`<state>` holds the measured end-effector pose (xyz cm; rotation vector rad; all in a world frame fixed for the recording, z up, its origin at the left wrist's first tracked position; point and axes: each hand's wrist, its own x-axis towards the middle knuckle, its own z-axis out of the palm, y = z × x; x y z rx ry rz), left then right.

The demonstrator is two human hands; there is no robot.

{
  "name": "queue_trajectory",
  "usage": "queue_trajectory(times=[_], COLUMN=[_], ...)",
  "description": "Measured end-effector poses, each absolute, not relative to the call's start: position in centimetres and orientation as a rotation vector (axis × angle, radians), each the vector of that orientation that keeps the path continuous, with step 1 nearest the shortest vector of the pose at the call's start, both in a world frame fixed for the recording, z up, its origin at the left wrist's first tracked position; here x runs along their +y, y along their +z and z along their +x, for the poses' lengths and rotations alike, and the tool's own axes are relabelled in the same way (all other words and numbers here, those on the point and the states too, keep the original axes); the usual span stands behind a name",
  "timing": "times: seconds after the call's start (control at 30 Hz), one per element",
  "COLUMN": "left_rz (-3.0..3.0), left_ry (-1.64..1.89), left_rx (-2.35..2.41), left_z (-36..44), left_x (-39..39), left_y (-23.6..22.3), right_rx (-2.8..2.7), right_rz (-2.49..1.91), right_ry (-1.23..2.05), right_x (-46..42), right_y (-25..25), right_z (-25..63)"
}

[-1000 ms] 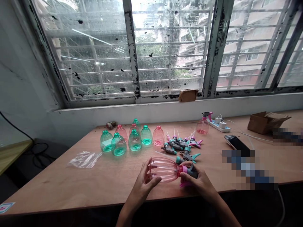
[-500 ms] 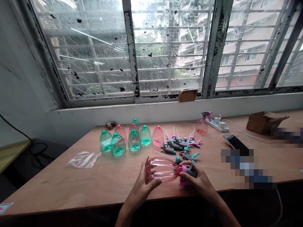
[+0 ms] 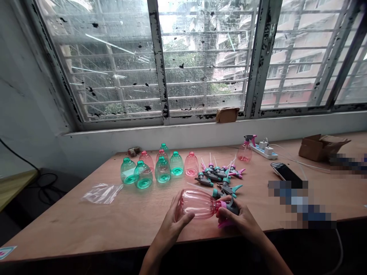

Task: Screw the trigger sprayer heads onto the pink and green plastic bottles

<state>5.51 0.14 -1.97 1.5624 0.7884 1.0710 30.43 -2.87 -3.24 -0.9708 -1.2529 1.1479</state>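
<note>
A clear pink spray bottle lies on its side in the air just over the front of the table. My left hand is wrapped round its base, thumb along the near side. At the neck, my right hand grips the pink collar and the dark grey spray head, whose pink trigger points downward. The head sits against the bottle's mouth; how tightly is not visible. Behind my hands lies a pile of loose spray heads with grey bodies, pink or teal parts and white tubes.
Several open green bottles and pink bottles stand behind. A plastic bag lies left. A complete pink spray bottle, a power strip, a phone and a cardboard box are on the right.
The pink bottle has turned slightly about its long axis between my hands. My right fingers have shifted a little at the collar; both hands stay in nearly the same place.
</note>
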Motion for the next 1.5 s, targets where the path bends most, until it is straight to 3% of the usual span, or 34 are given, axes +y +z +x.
queue_trajectory(times=[1.5], left_rz=[1.637], left_ry=[1.158], left_rx=[0.608], left_z=[5.09], left_x=[-0.31], left_y=[-2.09], right_rx=[-1.292], right_rz=[-0.944], right_ry=[1.133], right_x=[-2.88], right_y=[-3.19], right_z=[30.6])
